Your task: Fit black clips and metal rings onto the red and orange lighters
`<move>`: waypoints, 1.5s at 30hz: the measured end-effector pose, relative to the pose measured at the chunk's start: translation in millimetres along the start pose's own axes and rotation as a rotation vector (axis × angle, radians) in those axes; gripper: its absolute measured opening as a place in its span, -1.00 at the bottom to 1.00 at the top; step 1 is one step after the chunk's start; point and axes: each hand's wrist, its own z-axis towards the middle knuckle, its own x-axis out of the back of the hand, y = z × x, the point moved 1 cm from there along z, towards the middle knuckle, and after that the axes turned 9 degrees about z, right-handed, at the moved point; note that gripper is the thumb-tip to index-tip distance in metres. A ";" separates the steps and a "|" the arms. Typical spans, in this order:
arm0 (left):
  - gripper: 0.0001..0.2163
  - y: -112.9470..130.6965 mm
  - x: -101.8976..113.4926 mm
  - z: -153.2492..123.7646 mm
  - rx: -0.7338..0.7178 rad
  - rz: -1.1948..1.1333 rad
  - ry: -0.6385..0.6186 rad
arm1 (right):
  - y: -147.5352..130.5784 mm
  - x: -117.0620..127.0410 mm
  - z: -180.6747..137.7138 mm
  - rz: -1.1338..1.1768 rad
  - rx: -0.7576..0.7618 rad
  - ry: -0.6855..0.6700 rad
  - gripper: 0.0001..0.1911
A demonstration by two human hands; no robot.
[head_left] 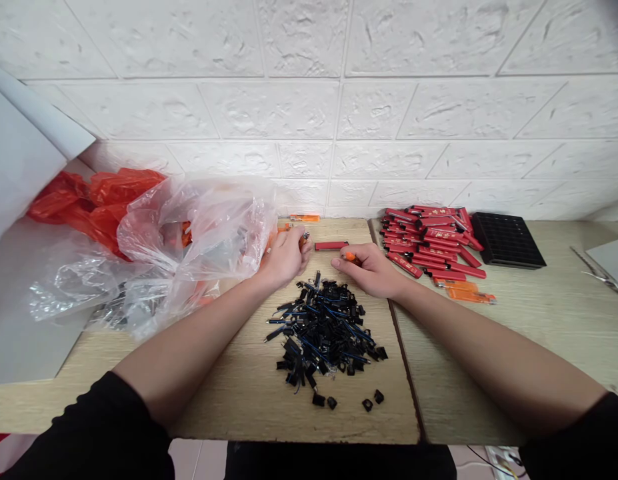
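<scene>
My left hand (285, 257) is closed around a small lighter (303, 239), whose dark metal top shows above the fingers; the rest is hidden in the grip. Opposite it, my right hand (373, 270) pinches an orange lighter (351, 257) between thumb and fingers. A single red case (331, 246) lies on the table between the two hands, touching neither. Just below them spreads a loose pile of small black parts (329, 327), with thin blue pieces among them. Behind the left hand, another orange lighter (305, 218) rests near the wall.
Clear plastic bags (203, 233) and a red bag (103, 200) crowd the left side. Red cases with gold lettering (433, 240) are heaped at right, beside orange lighters (466, 291) and a black slotted tray (509, 239). Scissors (601, 273) lie far right.
</scene>
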 end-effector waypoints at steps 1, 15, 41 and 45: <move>-0.53 -0.3 -0.3 0.4 0.011 0.000 0.017 | -0.4 0.0 0.0 0.006 0.002 -0.002 -0.43; -0.57 1.7 2.1 2.7 0.081 -0.022 0.015 | 0.3 -0.8 -0.1 0.002 0.004 0.002 -0.43; -0.55 2.6 0.6 1.0 0.104 -0.036 0.047 | 0.1 -0.5 -0.4 0.004 0.006 0.000 -0.44; -0.60 3.5 0.3 0.9 0.103 -0.027 0.035 | -0.2 -0.5 0.2 0.003 0.009 0.002 -0.45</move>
